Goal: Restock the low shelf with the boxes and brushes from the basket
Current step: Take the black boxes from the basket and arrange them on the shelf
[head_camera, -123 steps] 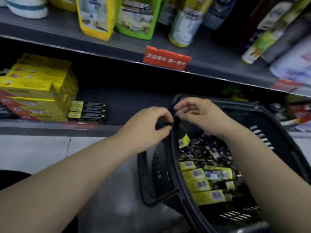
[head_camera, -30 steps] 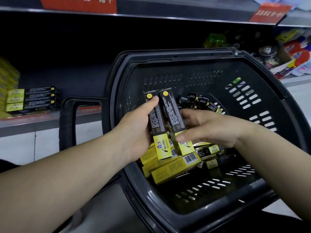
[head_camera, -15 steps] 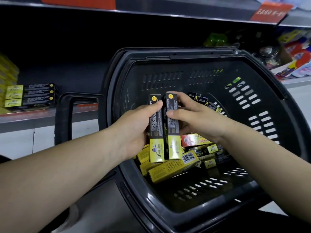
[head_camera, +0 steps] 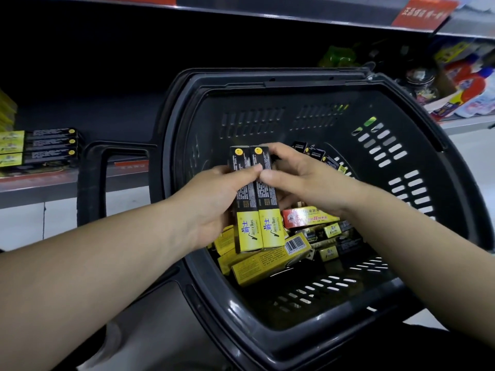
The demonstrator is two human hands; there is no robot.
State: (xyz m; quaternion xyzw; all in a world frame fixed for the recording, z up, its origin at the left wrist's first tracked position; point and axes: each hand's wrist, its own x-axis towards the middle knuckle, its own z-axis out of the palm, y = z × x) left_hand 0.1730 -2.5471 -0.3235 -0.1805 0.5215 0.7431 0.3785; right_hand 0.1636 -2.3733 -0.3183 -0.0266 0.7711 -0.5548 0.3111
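Observation:
Two long black-and-yellow boxes [head_camera: 255, 202] stand side by side, upright, over the black plastic basket [head_camera: 388, 162]. My left hand [head_camera: 214, 202] grips them from the left, thumb across their fronts. My right hand [head_camera: 302, 180] holds them from the right, thumb on the right box and fingers behind. Below them in the basket lie several more yellow boxes [head_camera: 265, 266], a red box [head_camera: 308, 216] and small black-and-yellow boxes [head_camera: 329, 254]. On the low shelf [head_camera: 53, 183] at the left sits a short stack of the same black-and-yellow boxes [head_camera: 40, 145].
The basket's handle [head_camera: 91, 188] hangs down on the left, in front of the shelf edge. Behind it the low shelf runs dark and deep. Yellow cartons [head_camera: 6, 111] are at the far left; bright packets [head_camera: 466, 84] fill the shelf at the right. A red price tag [head_camera: 426, 10] hangs above.
Both hands have brought the two boxes together, squared them side by side and lifted them slightly above the pile. The basket has stayed where it was.

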